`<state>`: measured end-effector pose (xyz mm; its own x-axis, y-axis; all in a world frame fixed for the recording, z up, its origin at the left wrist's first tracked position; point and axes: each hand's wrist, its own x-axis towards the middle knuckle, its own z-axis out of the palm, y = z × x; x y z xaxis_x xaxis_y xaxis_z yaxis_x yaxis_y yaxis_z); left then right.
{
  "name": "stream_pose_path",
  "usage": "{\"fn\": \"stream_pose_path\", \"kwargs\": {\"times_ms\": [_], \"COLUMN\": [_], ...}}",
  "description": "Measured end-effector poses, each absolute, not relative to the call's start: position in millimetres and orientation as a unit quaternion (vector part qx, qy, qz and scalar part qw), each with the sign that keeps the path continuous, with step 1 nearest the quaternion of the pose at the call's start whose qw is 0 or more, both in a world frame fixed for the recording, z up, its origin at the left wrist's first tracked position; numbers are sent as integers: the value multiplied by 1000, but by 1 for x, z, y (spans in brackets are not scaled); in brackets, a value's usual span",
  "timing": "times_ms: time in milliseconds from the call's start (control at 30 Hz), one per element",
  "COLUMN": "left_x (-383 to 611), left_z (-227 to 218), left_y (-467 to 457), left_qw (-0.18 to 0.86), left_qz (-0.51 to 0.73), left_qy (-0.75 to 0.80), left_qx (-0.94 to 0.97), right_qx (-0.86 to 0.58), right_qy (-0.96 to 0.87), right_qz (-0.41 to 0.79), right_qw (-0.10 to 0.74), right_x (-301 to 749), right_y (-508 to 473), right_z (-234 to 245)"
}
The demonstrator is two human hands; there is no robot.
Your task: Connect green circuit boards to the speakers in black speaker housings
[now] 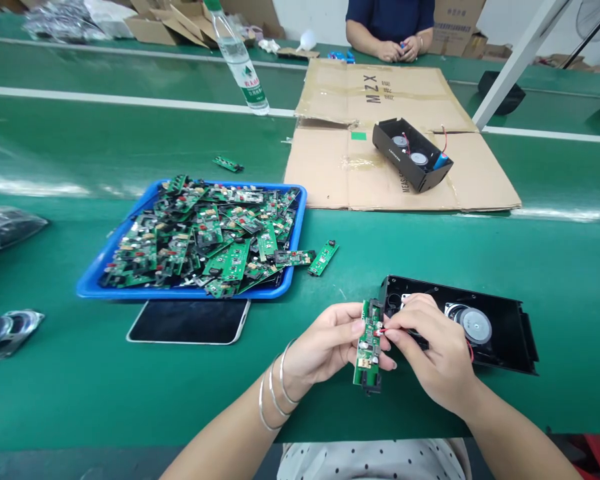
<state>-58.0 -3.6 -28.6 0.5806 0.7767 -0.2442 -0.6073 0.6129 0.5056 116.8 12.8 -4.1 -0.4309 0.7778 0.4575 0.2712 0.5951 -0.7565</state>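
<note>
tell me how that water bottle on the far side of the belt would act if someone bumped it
The water bottle is tall and narrow and looks nearly empty, so it would probably tip easily. Its round clear body would likely roll across the smooth green belt once down. It seems light, thin plastic, so probably squashy rather than fragile.

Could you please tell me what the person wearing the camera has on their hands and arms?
Both forearms are bare, with no sleeves and no gloves. The left hand has three thin silver bangles at its wrist. The right hand wears nothing visible.
</note>
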Motion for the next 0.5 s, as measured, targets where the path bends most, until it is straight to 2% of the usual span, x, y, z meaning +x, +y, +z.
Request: {"fn": "stream_pose_path", "kwargs": {"times_ms": [300,500], "left_x": [-64,-63], "left_z": [-19,-17], "left_y": [-5,-6], "left_qw": [813,787], "left_qz": [436,420], "left_qy": [252,282], "left_qx": [293,353], "right_qx": [-282,-273], "right_qy": [-834,-833], "right_qz": [222,256], "right_qw": [419,406], "right_x": [121,121], "right_y": [12,12], "right_z": [-1,0]}}
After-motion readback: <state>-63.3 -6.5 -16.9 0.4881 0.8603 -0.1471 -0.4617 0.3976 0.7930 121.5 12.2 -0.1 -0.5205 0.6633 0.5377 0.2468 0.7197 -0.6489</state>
